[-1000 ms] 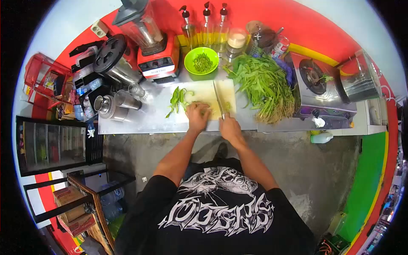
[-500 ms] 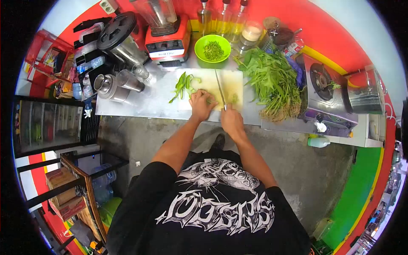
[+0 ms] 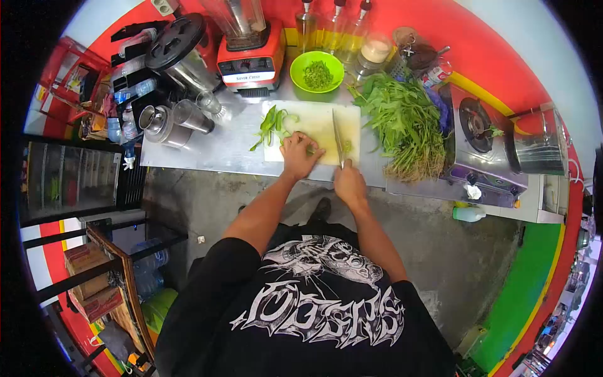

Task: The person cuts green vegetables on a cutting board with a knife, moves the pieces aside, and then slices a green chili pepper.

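Observation:
On the white cutting board (image 3: 314,113), my left hand (image 3: 301,154) is closed over green stems, whose leaves (image 3: 271,125) spread out at the board's left side. My right hand (image 3: 350,183) grips the handle of a knife (image 3: 338,133), and its blade points away from me over the right part of the board. Small cut green pieces (image 3: 347,146) lie just right of the blade. Behind the board stands a bright green bowl (image 3: 300,83) holding chopped greens (image 3: 318,75). A large bunch of leafy greens with roots (image 3: 402,119) rests right of the board.
A red blender (image 3: 251,63), oil bottles (image 3: 333,31) and a lidded jar (image 3: 370,55) line the back. Metal cups (image 3: 191,116) and a steel container (image 3: 168,129) stand at left. A gas stove (image 3: 480,125) with a metal pot (image 3: 539,151) is at right.
The knife and my right hand have shifted right, away from my left hand. My left hand stays over the stems.

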Demonstrator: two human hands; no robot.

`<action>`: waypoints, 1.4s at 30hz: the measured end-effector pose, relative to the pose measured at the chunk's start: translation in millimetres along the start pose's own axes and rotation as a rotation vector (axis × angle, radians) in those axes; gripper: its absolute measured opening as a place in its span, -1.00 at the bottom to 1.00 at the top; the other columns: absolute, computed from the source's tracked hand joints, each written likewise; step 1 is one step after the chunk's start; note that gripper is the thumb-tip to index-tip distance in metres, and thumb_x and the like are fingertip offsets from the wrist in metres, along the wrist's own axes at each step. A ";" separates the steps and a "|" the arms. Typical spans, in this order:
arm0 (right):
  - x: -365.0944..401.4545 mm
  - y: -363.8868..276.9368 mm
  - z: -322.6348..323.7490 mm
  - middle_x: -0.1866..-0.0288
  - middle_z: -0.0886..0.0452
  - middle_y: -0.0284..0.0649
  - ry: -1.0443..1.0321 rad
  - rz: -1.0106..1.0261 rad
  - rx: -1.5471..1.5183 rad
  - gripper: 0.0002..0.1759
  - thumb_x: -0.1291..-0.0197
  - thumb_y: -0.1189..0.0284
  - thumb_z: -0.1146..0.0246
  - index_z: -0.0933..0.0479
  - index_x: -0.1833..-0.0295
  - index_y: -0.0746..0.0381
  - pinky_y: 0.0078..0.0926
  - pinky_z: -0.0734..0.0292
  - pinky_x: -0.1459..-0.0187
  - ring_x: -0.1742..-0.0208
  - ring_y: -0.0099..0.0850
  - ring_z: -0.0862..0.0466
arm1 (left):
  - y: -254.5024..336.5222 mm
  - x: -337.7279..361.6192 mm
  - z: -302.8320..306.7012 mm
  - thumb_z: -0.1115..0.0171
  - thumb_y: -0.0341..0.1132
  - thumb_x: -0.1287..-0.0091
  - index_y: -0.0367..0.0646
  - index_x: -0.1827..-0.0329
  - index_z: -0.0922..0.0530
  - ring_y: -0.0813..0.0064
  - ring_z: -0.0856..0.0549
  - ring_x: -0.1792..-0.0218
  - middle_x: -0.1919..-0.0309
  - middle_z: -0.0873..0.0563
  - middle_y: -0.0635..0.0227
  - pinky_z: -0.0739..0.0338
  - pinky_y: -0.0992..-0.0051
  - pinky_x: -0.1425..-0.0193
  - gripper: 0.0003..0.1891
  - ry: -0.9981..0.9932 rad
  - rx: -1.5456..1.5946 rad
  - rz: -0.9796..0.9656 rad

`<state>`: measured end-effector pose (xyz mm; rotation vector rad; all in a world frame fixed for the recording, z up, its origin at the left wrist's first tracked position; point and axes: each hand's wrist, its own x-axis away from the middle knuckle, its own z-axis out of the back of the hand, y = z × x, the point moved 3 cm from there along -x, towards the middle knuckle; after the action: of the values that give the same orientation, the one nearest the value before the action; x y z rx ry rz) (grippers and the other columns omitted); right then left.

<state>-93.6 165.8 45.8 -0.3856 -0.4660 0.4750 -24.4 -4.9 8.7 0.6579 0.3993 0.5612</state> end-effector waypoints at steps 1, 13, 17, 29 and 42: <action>-1.1 -2.1 5.5 0.16 -0.71 0.31 0.010 0.011 -0.013 -0.59 -0.50 0.24 -0.11 -0.42 -0.16 0.39 0.18 -0.61 -0.01 0.08 0.29 -0.73 | 1.1 0.0 0.5 -0.59 0.02 -0.13 0.09 0.25 -0.70 0.11 -0.41 -0.19 -0.06 -0.54 0.41 -0.23 0.03 -0.26 -0.69 -0.002 -0.011 0.012; -0.5 -11.4 9.7 0.14 -0.73 0.28 0.005 -0.010 -0.006 -0.61 -0.50 0.23 -0.12 -0.43 -0.13 0.38 0.17 -0.62 -0.01 0.06 0.27 -0.74 | 8.0 -7.0 -0.1 -0.64 0.12 -0.01 0.14 0.27 -0.67 0.11 -0.36 -0.26 -0.14 -0.47 0.38 -0.19 0.02 -0.34 -0.59 -0.098 -0.088 0.163; 0.7 -13.8 6.4 0.12 -0.73 0.29 -0.017 -0.021 -0.007 -0.61 -0.50 0.24 -0.11 -0.43 -0.13 0.39 0.16 -0.62 -0.04 0.04 0.26 -0.74 | 10.0 -7.1 1.7 -0.65 0.12 0.01 0.16 0.27 -0.67 0.11 -0.34 -0.24 -0.15 -0.45 0.38 -0.17 0.04 -0.35 -0.59 -0.116 -0.077 0.186; -10.5 -20.2 3.5 0.06 -0.74 0.24 -0.049 0.069 0.124 -0.62 -0.43 0.46 0.01 -0.42 -0.21 0.48 0.06 -0.63 -0.09 -0.01 0.17 -0.76 | 8.5 -9.7 -3.8 -0.64 0.11 -0.03 0.18 0.38 -0.69 0.10 -0.29 -0.23 -0.13 -0.39 0.39 -0.13 -0.01 -0.32 -0.66 -0.170 -0.096 0.219; -2.8 -24.5 -5.3 0.06 -0.74 0.25 -0.032 -0.019 0.066 -0.65 -0.45 0.42 0.01 -0.44 -0.17 0.44 0.08 -0.62 -0.07 0.00 0.18 -0.76 | 8.2 -15.0 -3.9 -0.62 0.09 -0.04 0.24 0.37 -0.70 0.05 -0.27 -0.25 -0.13 -0.37 0.34 -0.12 -0.02 -0.31 -0.71 -0.216 -0.089 0.243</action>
<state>-84.7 142.9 51.6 -0.3099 -0.4829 0.4771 -41.0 -6.7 14.0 0.6783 0.0908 0.7259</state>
